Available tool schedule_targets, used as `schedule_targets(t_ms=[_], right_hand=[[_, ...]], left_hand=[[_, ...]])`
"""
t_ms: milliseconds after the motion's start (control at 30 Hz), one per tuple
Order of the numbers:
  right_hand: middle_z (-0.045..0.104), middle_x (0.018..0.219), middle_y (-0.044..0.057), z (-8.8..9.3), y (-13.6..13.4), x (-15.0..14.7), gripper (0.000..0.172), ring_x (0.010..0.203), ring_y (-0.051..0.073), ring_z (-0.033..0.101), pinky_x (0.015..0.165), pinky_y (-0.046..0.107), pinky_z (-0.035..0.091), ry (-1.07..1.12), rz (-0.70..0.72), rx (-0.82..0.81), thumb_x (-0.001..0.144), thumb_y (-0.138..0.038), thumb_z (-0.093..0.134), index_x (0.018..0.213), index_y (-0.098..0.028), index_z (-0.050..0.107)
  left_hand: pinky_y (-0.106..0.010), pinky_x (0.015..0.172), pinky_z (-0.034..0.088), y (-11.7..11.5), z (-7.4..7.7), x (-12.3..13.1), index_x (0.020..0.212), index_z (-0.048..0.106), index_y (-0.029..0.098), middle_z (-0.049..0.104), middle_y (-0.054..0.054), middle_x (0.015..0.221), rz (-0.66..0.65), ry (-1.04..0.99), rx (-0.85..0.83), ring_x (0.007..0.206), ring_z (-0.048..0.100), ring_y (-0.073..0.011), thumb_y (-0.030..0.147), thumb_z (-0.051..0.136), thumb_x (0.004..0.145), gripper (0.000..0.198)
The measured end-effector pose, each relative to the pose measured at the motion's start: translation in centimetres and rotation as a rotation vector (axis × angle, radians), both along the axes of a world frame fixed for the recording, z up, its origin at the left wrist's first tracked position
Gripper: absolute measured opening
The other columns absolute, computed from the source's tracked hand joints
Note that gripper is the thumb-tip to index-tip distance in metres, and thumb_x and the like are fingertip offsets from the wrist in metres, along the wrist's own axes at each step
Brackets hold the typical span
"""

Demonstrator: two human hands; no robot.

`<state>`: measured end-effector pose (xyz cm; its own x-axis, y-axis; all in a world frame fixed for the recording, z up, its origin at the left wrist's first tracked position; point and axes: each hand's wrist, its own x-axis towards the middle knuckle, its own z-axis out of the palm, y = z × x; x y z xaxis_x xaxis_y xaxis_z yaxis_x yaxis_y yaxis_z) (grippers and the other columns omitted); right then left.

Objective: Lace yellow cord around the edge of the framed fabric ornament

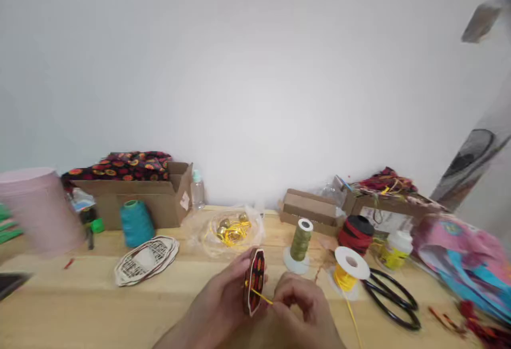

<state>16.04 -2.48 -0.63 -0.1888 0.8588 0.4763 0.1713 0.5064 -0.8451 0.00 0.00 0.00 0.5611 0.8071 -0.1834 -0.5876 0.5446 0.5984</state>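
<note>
My left hand [219, 301] is closed around a small flat oval piece [257, 280], dark patterned fabric with a pale edge, held upright on its side. From its face a yellow cord [262, 297] runs to my right hand [301, 312], whose thumb and forefinger pinch the cord's end. To the right stands a white spool of yellow cord [346, 280], with a strand trailing down to the table's front. Black-handled scissors [393, 298] lie beside the spool.
Left are pale cut-out ovals [146, 258], a teal thread cone [137, 224], a fabric-filled box [136, 200] and a pink bin [40, 210]. Behind my hands lies a plastic bag [199, 232]. A green thread spool [301, 240], red thread [355, 234] and glue bottle [396, 250] stand right.
</note>
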Motion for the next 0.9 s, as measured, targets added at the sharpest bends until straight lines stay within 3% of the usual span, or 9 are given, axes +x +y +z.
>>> schedule_targets(t_ms=[267, 533, 900], right_hand=[[0.048, 0.053, 0.001, 0.8, -0.2, -0.2, 0.012, 0.050, 0.011, 0.044, 0.046, 0.021, 0.034, 0.064, 0.026, -0.083, 0.065, -0.015, 0.052, 0.053, -0.013, 0.053], [0.050, 0.055, 0.001, 1.1, -0.3, -0.2, 0.010, 0.051, 0.010, 0.044, 0.047, 0.020, 0.035, 0.099, 0.107, -0.059, 0.066, -0.013, 0.054, 0.056, -0.013, 0.056], [0.052, 0.055, 0.002, 1.2, -0.5, -0.2, 0.009, 0.052, 0.010, 0.046, 0.048, 0.021, 0.036, 0.108, 0.118, -0.056, 0.065, -0.013, 0.054, 0.057, -0.013, 0.058]], left_hand=[[-0.032, 0.076, 0.040, -0.3, 1.0, -0.1, 0.112, 0.045, 0.021, 0.052, -0.006, 0.101, 0.058, 0.083, 0.064, 0.093, 0.049, -0.0202, 0.019, 0.046, 0.079, 0.033], [-0.032, 0.079, 0.038, -0.2, 0.8, -0.2, 0.113, 0.043, 0.022, 0.053, -0.006, 0.101, 0.034, 0.098, 0.068, 0.092, 0.050, -0.0186, 0.020, 0.046, 0.079, 0.035], [-0.032, 0.081, 0.037, -0.3, 0.7, -0.1, 0.113, 0.044, 0.021, 0.054, -0.006, 0.099, 0.026, 0.096, 0.069, 0.091, 0.051, -0.0176, 0.020, 0.045, 0.079, 0.034]])
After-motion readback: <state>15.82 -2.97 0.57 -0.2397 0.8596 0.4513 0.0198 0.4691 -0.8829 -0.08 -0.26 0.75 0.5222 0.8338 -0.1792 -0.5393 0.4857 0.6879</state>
